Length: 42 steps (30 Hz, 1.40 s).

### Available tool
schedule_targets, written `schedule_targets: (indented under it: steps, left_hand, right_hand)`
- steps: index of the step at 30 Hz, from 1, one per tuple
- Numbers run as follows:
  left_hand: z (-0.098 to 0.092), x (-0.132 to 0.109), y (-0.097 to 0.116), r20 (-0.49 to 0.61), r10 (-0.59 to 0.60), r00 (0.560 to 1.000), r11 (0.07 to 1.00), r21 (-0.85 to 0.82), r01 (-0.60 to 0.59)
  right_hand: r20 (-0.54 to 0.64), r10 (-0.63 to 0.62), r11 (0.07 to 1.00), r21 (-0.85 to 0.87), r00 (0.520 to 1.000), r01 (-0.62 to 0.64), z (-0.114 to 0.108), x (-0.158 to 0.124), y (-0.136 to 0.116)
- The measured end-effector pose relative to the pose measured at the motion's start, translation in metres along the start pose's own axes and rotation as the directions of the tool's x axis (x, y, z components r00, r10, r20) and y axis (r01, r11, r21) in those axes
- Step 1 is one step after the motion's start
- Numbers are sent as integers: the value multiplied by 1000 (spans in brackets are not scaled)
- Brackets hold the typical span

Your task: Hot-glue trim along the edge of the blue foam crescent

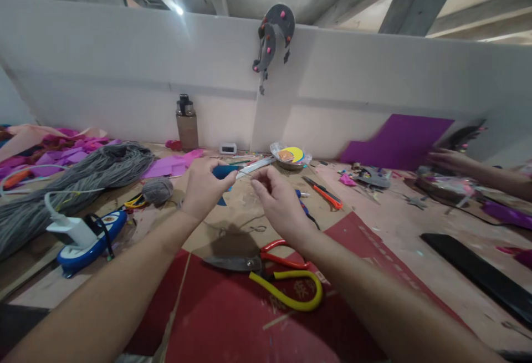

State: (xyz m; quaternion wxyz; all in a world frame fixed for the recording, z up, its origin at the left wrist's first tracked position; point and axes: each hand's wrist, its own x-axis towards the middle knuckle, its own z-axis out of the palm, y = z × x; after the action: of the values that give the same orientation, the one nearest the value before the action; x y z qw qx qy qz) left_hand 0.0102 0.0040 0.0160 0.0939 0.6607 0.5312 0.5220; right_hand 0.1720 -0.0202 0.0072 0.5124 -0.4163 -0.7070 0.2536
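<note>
My left hand [204, 185] is raised over the table with its thumb and fingers pinched together near a blue piece [223, 172]. My right hand [279, 202] is close beside it, fingers curled in a pinch; what either pinch holds is too fine to make out. Below both hands lie scissors [266, 266] with one red and one yellow handle on a red sheet [249, 318]. A ball of grey yarn [158, 190] sits just left of my left hand.
A big skein of grey yarn [70, 183] and a blue device with a white charger [85, 238] lie left. An orange cutter [328, 194], a bowl [291, 158] and purple sheet [394, 141] lie further back. Another person's hand [449, 159] works at right. A black strip [477, 274] lies right.
</note>
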Motion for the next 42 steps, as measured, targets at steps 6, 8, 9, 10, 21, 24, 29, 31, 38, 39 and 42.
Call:
schedule_targets:
  steps: [6,8,9,10,21,24,29,31,38,39,42]
  left_hand:
    - [5,-1,-2,343,-178,922,942,-212,261]
    - [8,-1,-5,458,-218,862,873,-303,382]
    - [10,-1,-6,505,-231,831,844,-320,430]
    - [11,-2,-6,542,-241,805,828,-319,462]
    - [11,-9,5,676,-171,716,841,-278,463]
    - [9,-9,7,693,-151,705,859,-260,440]
    - [3,-9,12,720,-113,684,880,-247,405]
    - [2,-9,11,724,-88,684,895,-244,373]
    - [1,-5,5,576,233,783,930,-369,-6]
    - [1,-3,4,545,307,780,916,-393,-86]
    - [1,-1,3,488,467,737,868,-411,-277]
  right_hand:
    - [-86,-288,922,-294,954,252,-22,4,15]
    - [-49,-357,886,-332,933,322,-25,3,16]
    - [-25,-383,869,-350,924,350,-26,2,16]
    - [-1,-399,853,-368,917,371,-27,1,16]
    - [-44,-395,846,-406,918,345,-35,2,12]
    - [-68,-379,869,-369,923,330,-34,4,14]
    - [-67,-273,936,-249,960,249,-31,6,17]
    - [-17,-222,961,-176,975,216,-29,7,19]
    - [170,-54,997,58,984,45,-20,7,27]
    - [208,-30,997,71,978,15,-18,6,27]
    - [268,24,997,61,963,-42,-15,2,28]
